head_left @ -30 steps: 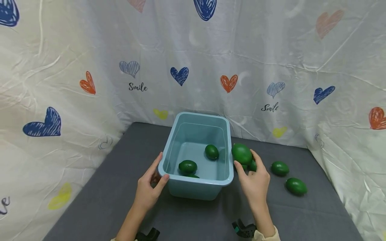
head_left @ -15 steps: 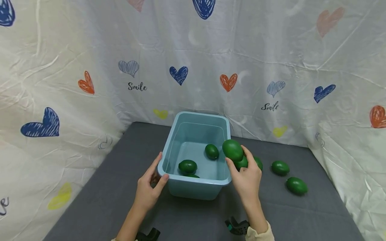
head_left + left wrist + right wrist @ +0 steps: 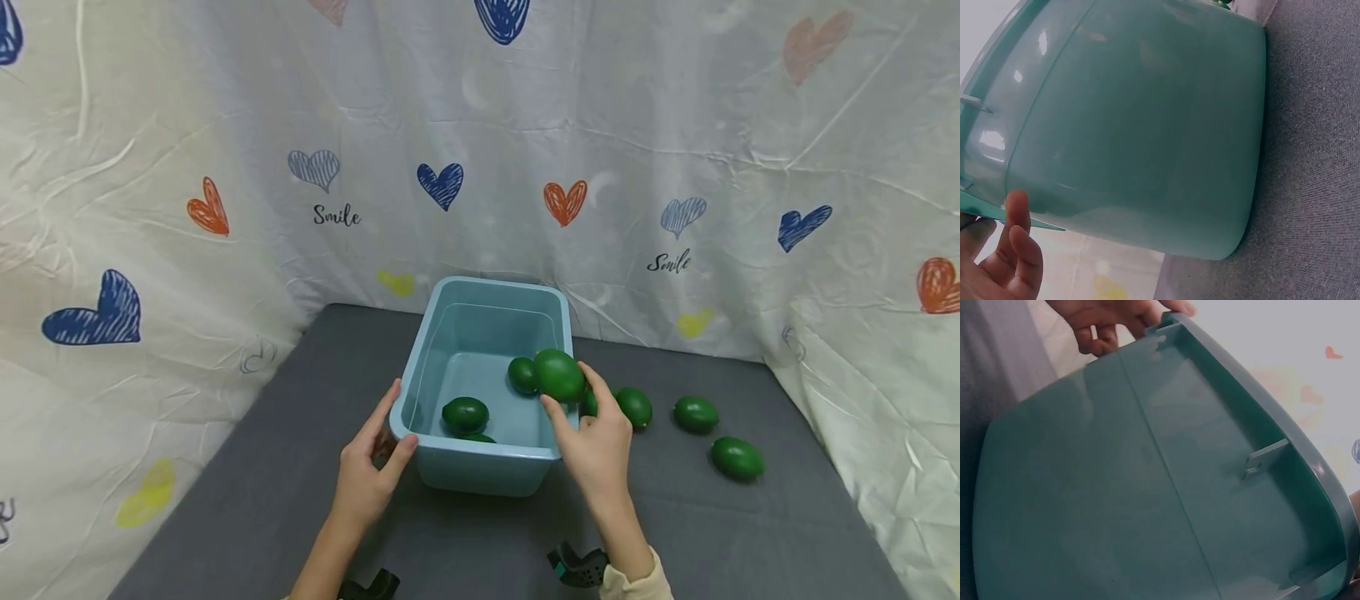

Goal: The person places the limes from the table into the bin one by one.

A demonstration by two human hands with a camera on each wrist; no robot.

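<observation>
Since the earlier head views, your right hand (image 3: 597, 446) has moved leftward with its glossy green oval fruit (image 3: 558, 375), from outside the right rim to over the right part of the pale blue rectangular plastic basin (image 3: 491, 467); your left hand and the basin hold nearly the same place. Your right hand pinches the fruit between thumb and fingers. Your left hand (image 3: 367, 475) grips the basin's near left corner, thumb at the rim.

Within the basin you see a green fruit at the right (image 3: 521, 376), partly covered by the held one, a second green fruit nearer you (image 3: 465, 415), and a part-hidden green piece (image 3: 478, 437) behind the near rim. To the basin's right, four similar green fruits (image 3: 696, 414) rest on the table, one largely screened by your right hand.

The table (image 3: 712, 542) is spread with dark grey cloth, whose woven texture shows in the left wrist view. Behind it and at both sides hangs a creased white sheet (image 3: 510, 125), printed with blue, orange, pink and yellow hearts and the word "Smile". Its lower edge meets the table's far side, just behind the basin.
</observation>
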